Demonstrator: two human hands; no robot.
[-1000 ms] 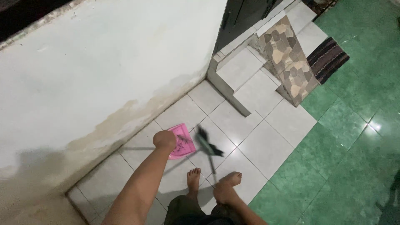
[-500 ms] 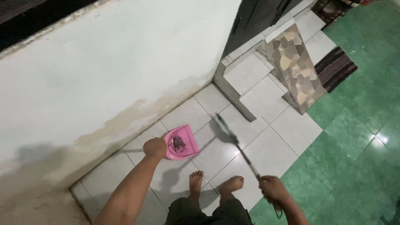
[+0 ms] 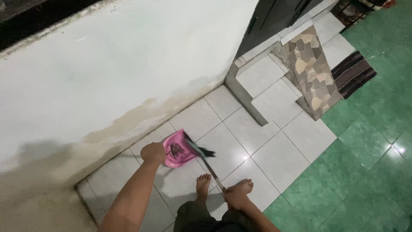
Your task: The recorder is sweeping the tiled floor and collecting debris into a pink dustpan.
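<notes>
My left hand (image 3: 153, 153) grips the handle of a pink dustpan (image 3: 177, 148) tilted on the white floor tiles near the wall. Dark dirt lies inside the pan. My right hand (image 3: 234, 199) holds the thin handle of a small dark broom (image 3: 201, 154), low by my right foot. The broom's bristles rest at the right edge of the dustpan. My two bare feet (image 3: 201, 185) stand just behind the pan.
A stained white wall (image 3: 107, 77) runs along the left. A raised white tiled step (image 3: 257, 81) and a stone-patterned pillar (image 3: 313, 73) stand ahead. Green floor tiles (image 3: 365, 163) spread to the right, with a dark striped mat (image 3: 354, 73) at the far right.
My right hand swung the broom out to the right, then brought it back so the bristles meet the dustpan. My left hand kept the pan in nearly the same spot.
</notes>
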